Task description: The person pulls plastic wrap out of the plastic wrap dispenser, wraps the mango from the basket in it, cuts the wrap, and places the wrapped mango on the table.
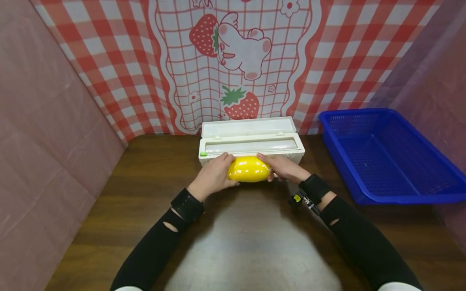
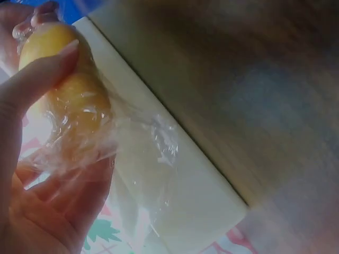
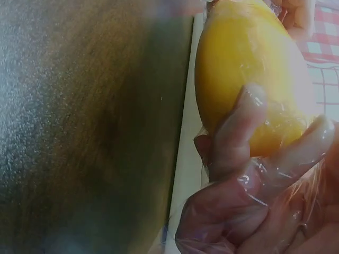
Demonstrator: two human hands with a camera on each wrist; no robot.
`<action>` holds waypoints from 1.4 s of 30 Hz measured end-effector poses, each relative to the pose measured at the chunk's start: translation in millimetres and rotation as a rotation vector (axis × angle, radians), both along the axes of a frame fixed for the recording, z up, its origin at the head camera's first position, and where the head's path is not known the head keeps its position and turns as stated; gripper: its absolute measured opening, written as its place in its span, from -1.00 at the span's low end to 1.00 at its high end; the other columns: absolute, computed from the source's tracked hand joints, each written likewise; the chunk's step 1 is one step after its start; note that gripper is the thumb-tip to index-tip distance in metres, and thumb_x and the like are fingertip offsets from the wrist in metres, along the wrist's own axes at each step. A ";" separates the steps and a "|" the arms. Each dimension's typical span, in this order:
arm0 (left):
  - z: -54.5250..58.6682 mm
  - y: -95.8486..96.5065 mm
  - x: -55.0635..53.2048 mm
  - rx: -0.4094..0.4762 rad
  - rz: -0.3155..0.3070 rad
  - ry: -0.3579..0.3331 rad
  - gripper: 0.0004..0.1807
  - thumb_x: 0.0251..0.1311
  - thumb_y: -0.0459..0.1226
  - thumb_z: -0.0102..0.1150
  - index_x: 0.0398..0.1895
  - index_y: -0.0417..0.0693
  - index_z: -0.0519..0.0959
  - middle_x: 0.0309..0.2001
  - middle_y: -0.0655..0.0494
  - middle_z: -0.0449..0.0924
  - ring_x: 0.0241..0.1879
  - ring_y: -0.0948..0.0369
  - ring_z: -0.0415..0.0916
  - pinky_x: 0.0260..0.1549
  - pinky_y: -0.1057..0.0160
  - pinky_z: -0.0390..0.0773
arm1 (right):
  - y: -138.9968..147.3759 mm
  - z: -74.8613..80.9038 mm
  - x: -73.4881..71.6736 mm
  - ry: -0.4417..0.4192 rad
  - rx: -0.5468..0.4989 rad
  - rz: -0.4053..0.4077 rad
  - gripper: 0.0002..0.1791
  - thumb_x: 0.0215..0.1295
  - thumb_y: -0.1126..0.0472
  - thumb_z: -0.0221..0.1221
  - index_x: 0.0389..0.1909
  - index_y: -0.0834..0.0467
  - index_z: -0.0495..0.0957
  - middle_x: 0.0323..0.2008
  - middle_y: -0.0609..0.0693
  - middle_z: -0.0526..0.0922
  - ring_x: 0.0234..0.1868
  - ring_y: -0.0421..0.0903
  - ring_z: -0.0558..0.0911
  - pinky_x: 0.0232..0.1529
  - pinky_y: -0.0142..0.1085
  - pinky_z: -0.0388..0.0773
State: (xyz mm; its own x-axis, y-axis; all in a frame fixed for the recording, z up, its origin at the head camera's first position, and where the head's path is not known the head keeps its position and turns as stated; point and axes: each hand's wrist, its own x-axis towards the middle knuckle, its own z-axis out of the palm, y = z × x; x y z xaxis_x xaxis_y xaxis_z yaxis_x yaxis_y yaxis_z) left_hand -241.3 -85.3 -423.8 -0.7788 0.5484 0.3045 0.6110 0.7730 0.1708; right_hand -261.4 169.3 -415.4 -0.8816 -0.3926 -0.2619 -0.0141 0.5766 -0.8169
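A smooth yellow oblong fruit (image 1: pixel 249 169), glossy under clear cling film, is held level between both hands in front of the white cling film box. My left hand (image 1: pixel 214 176) grips its left end, thumb across the near side in the left wrist view. At the other end, my right hand (image 1: pixel 285 166) holds the fruit, and film covers its bent fingers (image 3: pixel 233 137) in the right wrist view. Loose cling film (image 2: pixel 165 140) stretches from the fruit over the box front. The white cling film box (image 1: pixel 218 140) has its lid (image 1: pixel 247 128) raised, with a roll inside.
A blue plastic basket (image 1: pixel 358 178) with perforated walls stands on the right of the wooden table (image 1: pixel 247 250). Behind the box hangs a red-and-white checked cloth (image 1: pixel 123 60) with strawberry prints. Pink cloth (image 1: pixel 43 141) borders the left side.
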 end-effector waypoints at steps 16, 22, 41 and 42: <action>-2.4 -1.8 -10.2 0.042 -0.023 -0.138 -0.25 -0.32 0.18 0.39 -0.05 -0.01 0.45 -0.24 0.23 0.46 -0.30 0.26 0.34 -0.24 0.28 0.38 | 5.7 -12.0 -9.1 -0.165 -0.008 0.006 -0.19 0.14 -0.51 -0.24 -0.20 0.16 0.50 -0.59 0.13 0.55 -0.73 -0.06 0.35 -0.68 -0.31 0.28; -2.0 -1.3 -11.2 0.067 -0.044 -0.195 -0.30 -0.33 0.19 0.39 -0.12 0.02 0.45 -0.30 0.26 0.45 -0.32 0.26 0.33 -0.23 0.31 0.36 | 6.1 -16.7 -9.4 -0.216 -0.014 -0.023 -0.16 0.12 -0.52 -0.23 -0.29 0.21 0.50 -0.64 0.06 0.50 -0.75 -0.10 0.32 -0.69 -0.32 0.27; -1.8 -2.4 -20.8 0.035 -0.131 -0.318 -0.42 -0.23 0.18 0.34 -0.16 0.06 0.50 -0.39 0.27 0.46 -0.37 0.26 0.34 -0.32 0.30 0.35 | 5.8 -28.6 -11.3 -0.318 -0.052 -0.015 -0.19 0.13 -0.53 -0.26 -0.52 0.16 0.46 -0.70 -0.03 0.42 -0.77 -0.15 0.29 -0.71 -0.35 0.25; -0.6 -2.1 -21.9 0.033 -0.134 -0.334 -0.43 -0.22 0.17 0.34 -0.18 0.06 0.51 -0.41 0.26 0.47 -0.39 0.26 0.36 -0.34 0.29 0.36 | 6.9 -29.0 -11.9 -0.330 -0.069 -0.011 -0.21 0.14 -0.53 -0.26 -0.52 0.15 0.46 -0.70 -0.03 0.42 -0.76 -0.16 0.29 -0.70 -0.36 0.24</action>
